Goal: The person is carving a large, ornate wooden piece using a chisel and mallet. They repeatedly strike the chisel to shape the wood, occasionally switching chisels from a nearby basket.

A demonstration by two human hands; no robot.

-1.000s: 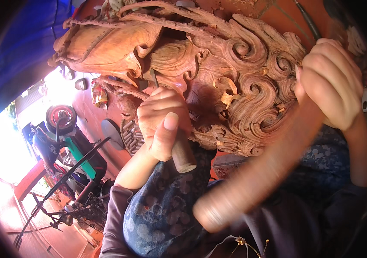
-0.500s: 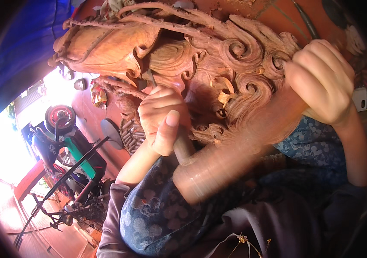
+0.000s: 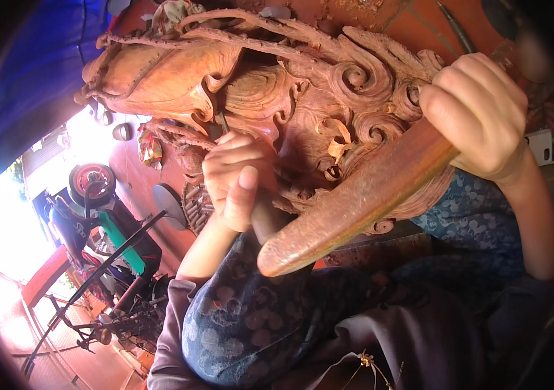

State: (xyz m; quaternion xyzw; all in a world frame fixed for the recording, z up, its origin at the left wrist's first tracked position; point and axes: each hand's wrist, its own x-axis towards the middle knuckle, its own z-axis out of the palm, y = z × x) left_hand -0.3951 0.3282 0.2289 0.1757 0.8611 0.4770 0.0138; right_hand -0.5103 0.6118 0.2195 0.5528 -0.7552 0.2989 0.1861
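My left hand is wrapped around the handle of a carving chisel, its thumb lying along the near side. The chisel's thin blade points away from me into a folded hollow of a large carved wooden sculpture, where its tip is hidden. In my right hand is a long, rounded wooden mallet, gripped at its right end. Its left end overlaps the butt of the chisel; I cannot tell if they touch. Curled wood shavings rest on the sculpture's swirls.
A motorbike stands on the tiled floor at the left. Blue sheeting hangs at the upper left. Near my left forearm sits a basket of tool handles. Another slim tool lies at the upper right. My patterned trouser leg is below the mallet.
The mallet, blurred before, now shows sharply, and its left end is slightly higher. My right hand has shifted a little up and left. My left hand keeps its grip on the chisel.
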